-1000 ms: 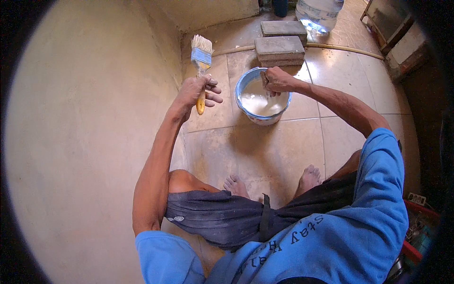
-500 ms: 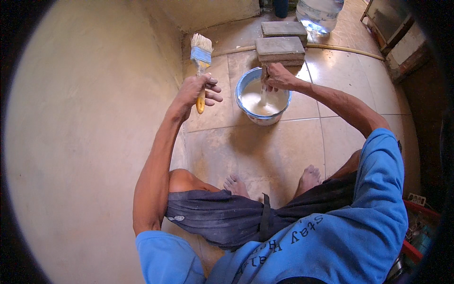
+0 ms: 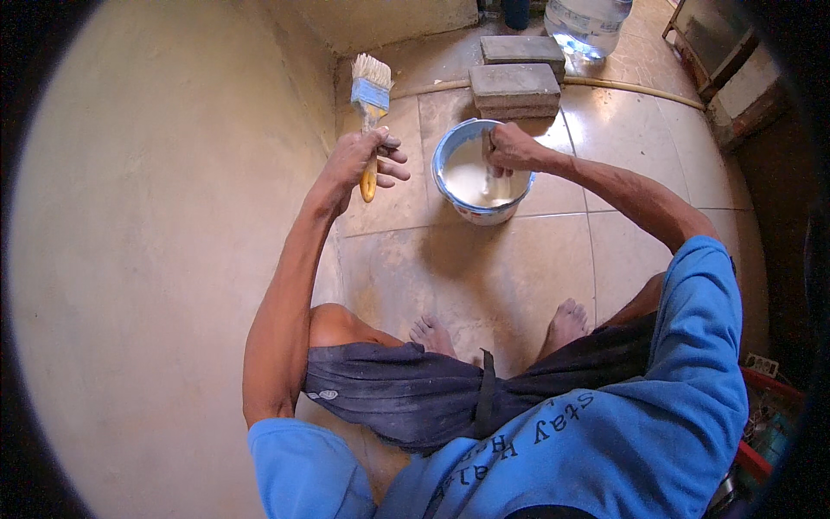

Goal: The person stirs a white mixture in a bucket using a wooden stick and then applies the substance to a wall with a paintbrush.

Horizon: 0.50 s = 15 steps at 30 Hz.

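Note:
My left hand is raised beside the wall, closed around the yellow handle of a paintbrush. Its pale bristles point up, and its ferrule has a blue band. Some fingers stand loosely off the handle. Over the bucket, my right hand grips a stick whose lower end dips into creamy white paint. The bucket is white with a blue rim and stands on the tiles ahead of my feet. My fingers hide part of the stick.
Two grey blocks lie just behind the bucket, near a pale hose across the floor. A large clear water bottle stands farther back. The plastered wall rises on my left. A red-edged container sits at lower right.
My right hand has shifted slightly right and down in the bucket, and the stick has moved through the paint with it. My left hand still holds the paintbrush, barely moved.

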Tool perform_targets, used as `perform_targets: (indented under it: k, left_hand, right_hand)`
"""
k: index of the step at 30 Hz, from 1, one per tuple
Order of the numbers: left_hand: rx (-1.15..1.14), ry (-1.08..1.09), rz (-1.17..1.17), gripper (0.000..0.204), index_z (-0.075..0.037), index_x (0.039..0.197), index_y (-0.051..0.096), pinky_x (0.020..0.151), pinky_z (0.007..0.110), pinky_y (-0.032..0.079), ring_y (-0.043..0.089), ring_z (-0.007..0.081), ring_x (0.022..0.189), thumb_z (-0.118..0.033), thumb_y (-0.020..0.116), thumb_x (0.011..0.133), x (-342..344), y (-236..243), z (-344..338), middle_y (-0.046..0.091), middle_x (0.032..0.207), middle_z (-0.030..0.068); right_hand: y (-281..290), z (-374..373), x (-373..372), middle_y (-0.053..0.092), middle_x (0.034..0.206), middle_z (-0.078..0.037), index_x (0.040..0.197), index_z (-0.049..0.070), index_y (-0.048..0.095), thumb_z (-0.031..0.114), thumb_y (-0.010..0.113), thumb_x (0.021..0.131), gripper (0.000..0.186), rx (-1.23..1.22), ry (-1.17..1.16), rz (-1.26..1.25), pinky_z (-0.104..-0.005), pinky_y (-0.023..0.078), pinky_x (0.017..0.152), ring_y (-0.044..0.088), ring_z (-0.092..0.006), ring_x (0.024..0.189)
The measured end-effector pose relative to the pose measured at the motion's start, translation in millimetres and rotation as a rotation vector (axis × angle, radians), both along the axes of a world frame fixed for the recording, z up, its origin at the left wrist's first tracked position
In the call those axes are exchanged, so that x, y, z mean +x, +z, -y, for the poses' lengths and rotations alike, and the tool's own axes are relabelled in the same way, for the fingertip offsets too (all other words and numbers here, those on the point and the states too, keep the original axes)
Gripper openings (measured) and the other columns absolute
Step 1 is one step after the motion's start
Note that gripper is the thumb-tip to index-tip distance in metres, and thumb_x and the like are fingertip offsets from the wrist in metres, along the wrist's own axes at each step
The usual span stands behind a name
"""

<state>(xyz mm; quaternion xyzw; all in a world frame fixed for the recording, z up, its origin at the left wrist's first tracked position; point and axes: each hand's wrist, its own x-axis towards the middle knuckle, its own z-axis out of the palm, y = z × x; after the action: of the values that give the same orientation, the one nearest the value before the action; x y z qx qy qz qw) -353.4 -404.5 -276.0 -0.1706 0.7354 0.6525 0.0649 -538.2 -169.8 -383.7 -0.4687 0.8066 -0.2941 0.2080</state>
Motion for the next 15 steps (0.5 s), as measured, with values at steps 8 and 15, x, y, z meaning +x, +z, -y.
perform_targets:
  k: [8,15]
  left_hand:
    - [-0.001,0.010,0.021,0.048,0.006,0.108,0.051,0.059,0.027,0.054,0.068,0.0209,0.074,-0.040,0.047,0.095,-1,1,-1,0.063,0.092,0.0155]
    - [0.006,0.009,0.017,0.047,0.005,0.108,0.052,0.060,0.027,0.055,0.068,0.0206,0.074,-0.040,0.048,0.094,0,3,-2,0.063,0.092,0.0153]
  right_hand:
    - [3,-2,4,0.063,0.060,-0.011,0.071,-0.007,0.059,0.006,0.058,0.076,0.014,0.003,-0.064,0.102,-0.0293,0.052,0.046,0.063,-0.0176,0.050]
    - [5,-4,10,0.064,0.062,-0.014,0.069,-0.006,0.055,0.007,0.057,0.078,0.016,0.049,-0.077,0.123,-0.0314,0.054,0.046,0.067,-0.0188,0.056]
